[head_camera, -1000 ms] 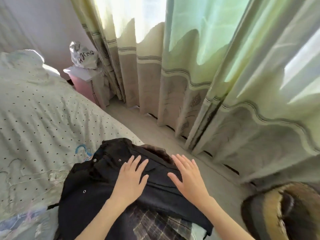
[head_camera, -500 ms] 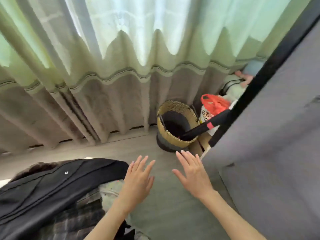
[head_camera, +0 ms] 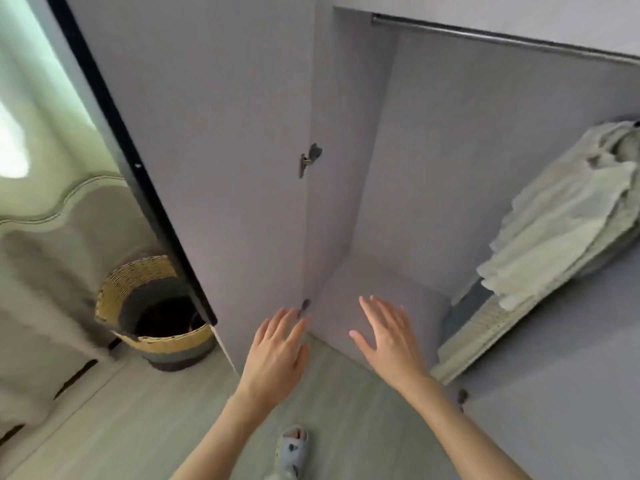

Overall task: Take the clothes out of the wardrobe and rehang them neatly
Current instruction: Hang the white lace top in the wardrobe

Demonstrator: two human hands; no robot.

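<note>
The grey wardrobe (head_camera: 415,161) stands open in front of me, its left door (head_camera: 214,133) swung out. A metal rail (head_camera: 502,38) runs along the top and its left stretch is bare. Pale green and white clothes (head_camera: 561,216) hang bunched at the right side, with a darker garment (head_camera: 464,306) below them. My left hand (head_camera: 277,351) and my right hand (head_camera: 391,341) hover palm-down, fingers spread, in front of the wardrobe floor. Neither holds anything.
A woven basket (head_camera: 156,306) with a dark inside stands on the floor left of the door, against the green and grey curtain (head_camera: 45,220). The right door (head_camera: 571,358) fills the lower right. My slippered foot (head_camera: 292,445) rests on the pale wood floor.
My view has swung right from the bed and the black jacket, past the curtain and basket, to the open wardrobe. Both hands stay empty and spread in front of me.
</note>
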